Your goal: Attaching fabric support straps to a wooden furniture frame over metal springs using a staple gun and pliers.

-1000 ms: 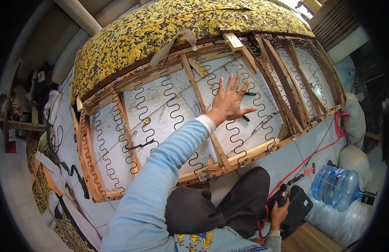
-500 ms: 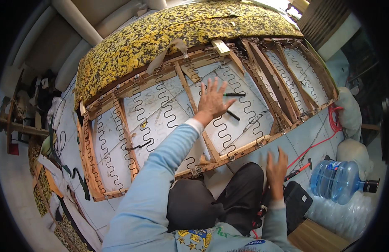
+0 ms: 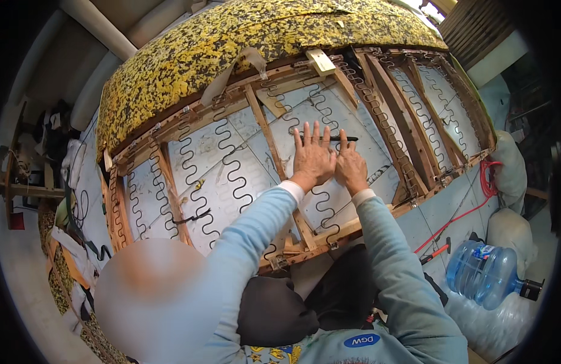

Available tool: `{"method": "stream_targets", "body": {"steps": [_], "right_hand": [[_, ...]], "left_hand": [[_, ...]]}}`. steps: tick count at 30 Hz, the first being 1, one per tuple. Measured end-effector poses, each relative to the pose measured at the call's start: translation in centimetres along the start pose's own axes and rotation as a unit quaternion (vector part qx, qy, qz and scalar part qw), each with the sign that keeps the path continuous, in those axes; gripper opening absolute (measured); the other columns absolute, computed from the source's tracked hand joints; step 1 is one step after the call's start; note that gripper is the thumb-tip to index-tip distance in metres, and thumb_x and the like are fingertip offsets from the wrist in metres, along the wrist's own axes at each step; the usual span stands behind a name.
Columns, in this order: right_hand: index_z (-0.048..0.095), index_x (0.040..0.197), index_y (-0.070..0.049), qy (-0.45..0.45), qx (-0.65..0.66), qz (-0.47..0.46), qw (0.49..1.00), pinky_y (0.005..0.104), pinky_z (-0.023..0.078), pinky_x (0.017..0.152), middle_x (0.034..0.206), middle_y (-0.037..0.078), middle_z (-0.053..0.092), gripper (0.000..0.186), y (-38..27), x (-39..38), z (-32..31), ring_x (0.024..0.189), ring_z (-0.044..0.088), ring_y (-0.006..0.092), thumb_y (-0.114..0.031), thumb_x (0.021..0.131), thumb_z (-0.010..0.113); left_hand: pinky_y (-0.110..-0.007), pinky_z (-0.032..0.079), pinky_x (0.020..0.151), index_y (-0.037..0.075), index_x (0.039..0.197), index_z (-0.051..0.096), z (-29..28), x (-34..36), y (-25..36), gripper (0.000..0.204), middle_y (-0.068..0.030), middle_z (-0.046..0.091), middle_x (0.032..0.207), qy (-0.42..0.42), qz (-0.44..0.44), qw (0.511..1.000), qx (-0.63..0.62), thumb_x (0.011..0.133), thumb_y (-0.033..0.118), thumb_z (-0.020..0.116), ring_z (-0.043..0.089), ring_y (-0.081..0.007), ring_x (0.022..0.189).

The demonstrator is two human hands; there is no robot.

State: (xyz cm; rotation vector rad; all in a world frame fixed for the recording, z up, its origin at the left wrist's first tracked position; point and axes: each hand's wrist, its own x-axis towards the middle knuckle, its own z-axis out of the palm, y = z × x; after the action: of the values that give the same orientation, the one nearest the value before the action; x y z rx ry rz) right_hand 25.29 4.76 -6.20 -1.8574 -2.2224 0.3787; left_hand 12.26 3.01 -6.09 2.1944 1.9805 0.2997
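Note:
My left hand (image 3: 314, 160) lies over a zigzag spring (image 3: 322, 197) of the wooden seat frame (image 3: 265, 130), palm down with its fingers spread. Close beside it, thumbs almost meeting, is my right hand (image 3: 351, 168); its index finger is stretched forward and its other fingers are partly hidden. Neither hand visibly holds anything. A thin dark tool handle (image 3: 348, 139) shows just past the fingertips, partly covered by the hands. Whether the hands press on the spring, I cannot tell.
Yellow-and-black patterned foam (image 3: 189, 67) covers the frame's far side. At the right lie a blue water bottle (image 3: 487, 273), a hammer (image 3: 436, 252) and a red hose (image 3: 453, 219). A dark hooked piece (image 3: 194, 216) rests among the left springs. A blurred patch hides the lower left.
My right hand has come up from beside my knee to lie next to my left hand over the frame. The left hand has shifted slightly nearer to me. The view has moved a little.

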Motion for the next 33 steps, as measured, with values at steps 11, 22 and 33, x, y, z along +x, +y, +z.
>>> {"method": "stream_targets", "body": {"steps": [11,22,33], "right_hand": [[0.025,0.152,-0.012,0.008,-0.009,-0.014,1.0,0.0503,0.054,0.078,0.119,0.022,0.056,0.079,-1.9,-0.9,-4.2,0.094,0.065,0.0426,-0.032,0.085,0.063],[0.026,0.15,-0.012,-0.021,-0.012,0.008,1.0,0.0499,0.056,0.071,0.113,0.023,0.057,0.084,0.4,-0.2,-0.8,0.086,0.068,0.0402,-0.028,0.08,0.07],[0.033,0.146,-0.006,0.132,0.111,-0.028,0.985,0.0464,0.052,0.089,0.13,0.022,0.048,0.081,-0.4,-3.8,-7.7,0.108,0.059,0.0412,-0.026,0.08,0.074]], "left_hand": [[-0.061,0.0,0.117,0.011,0.156,0.023,-3.7,-1.3,-0.2,0.072,-0.0187,0.023,0.16,0.022,0.011,1.0,0.006,0.097,0.05,0.038,0.014,-0.0394,0.149],[-0.061,0.002,0.117,0.014,0.153,0.032,0.6,-1.0,-0.9,0.075,-0.0169,0.029,0.158,0.017,0.004,1.0,0.019,0.091,0.055,0.046,0.019,-0.0368,0.148],[-0.063,0.004,0.116,0.01,0.153,0.03,-6.1,-3.0,-0.6,0.081,-0.0231,0.024,0.158,0.106,0.04,0.992,-0.049,0.091,0.058,0.049,0.018,-0.044,0.146]]}}
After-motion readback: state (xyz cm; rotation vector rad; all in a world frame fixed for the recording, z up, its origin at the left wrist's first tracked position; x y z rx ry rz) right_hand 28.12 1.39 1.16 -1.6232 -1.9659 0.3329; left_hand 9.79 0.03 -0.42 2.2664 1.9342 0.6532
